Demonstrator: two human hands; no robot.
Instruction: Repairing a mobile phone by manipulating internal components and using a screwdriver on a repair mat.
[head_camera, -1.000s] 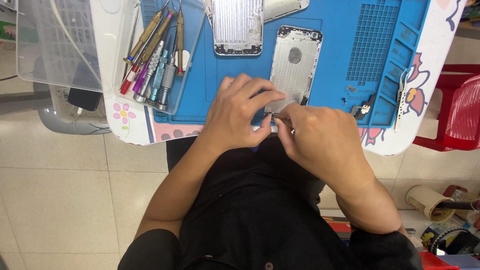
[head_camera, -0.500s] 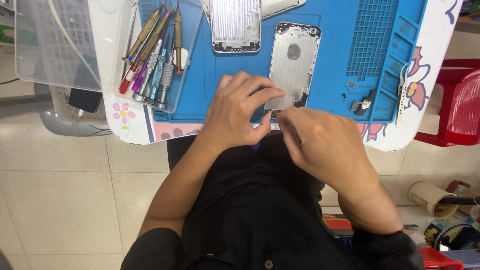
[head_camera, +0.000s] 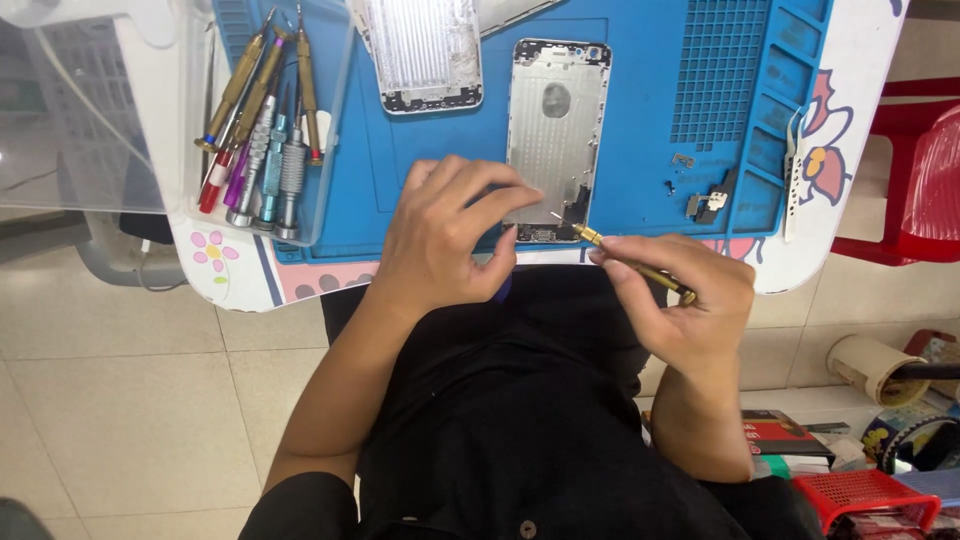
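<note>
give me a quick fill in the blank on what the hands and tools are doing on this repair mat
1. The right hand holds a gold ____ with its tip at the bottom of the silver phone housing.
2. The left hand rests on the housing's bottom ____ corner.
3. The work mat under the housing is ____.
4. The spare screwdrivers lie in a clear tray to the ____ of the mat.

Missing words: screwdriver; left; blue; left

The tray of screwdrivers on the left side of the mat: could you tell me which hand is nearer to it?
Left. The left hand lies just right of the tray of screwdrivers; the right hand is farther right.
</note>
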